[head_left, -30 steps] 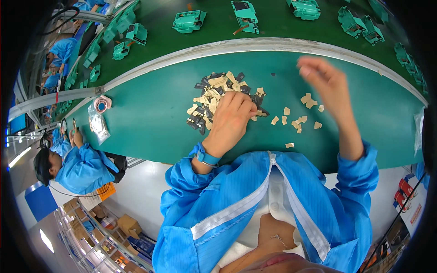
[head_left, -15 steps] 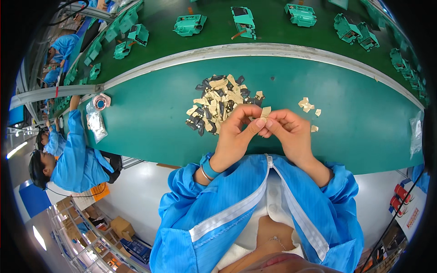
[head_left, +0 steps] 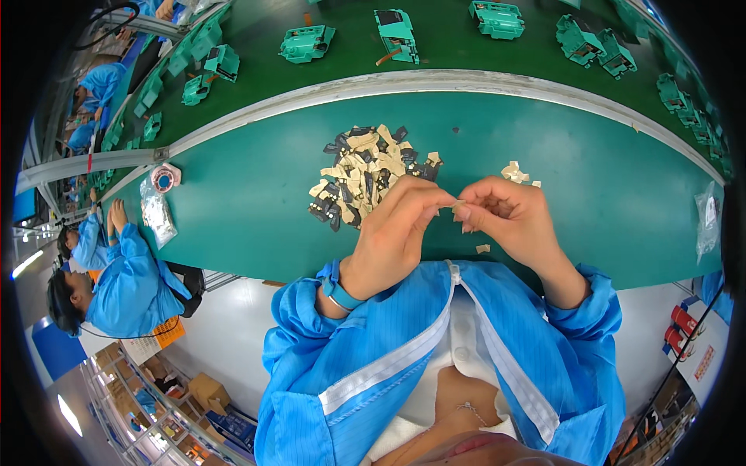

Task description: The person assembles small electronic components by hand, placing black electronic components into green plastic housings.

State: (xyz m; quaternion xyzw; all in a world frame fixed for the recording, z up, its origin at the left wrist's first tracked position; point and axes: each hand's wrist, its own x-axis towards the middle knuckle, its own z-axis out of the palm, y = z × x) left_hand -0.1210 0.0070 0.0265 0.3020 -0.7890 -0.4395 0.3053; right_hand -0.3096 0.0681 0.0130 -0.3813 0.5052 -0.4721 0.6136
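My left hand (head_left: 396, 229) and my right hand (head_left: 514, 224) meet above the near part of the green table, fingertips pinched together on a small beige piece (head_left: 457, 206). Most of it is covered by my fingers, so I cannot make out its exact kind. Just left of my left hand lies a heap of small black parts with beige paper-like backing (head_left: 369, 167). Beyond my right hand are several beige paper scraps (head_left: 514, 172). A single beige scrap (head_left: 483, 248) rests between my wrists, near the table's front edge.
A metal rail (head_left: 435, 80) separates the table from a dark green belt carrying several turquoise housings (head_left: 307, 43). At the left are a tape roll (head_left: 164, 179) and a clear bag (head_left: 158, 213); another bag (head_left: 707, 221) lies far right. A co-worker (head_left: 128, 279) sits at left.
My fingertips have turned, and the beige piece shows less. My hands are spread slightly wider. The scrap between my wrists now shows. The co-worker has drawn an outstretched arm back.
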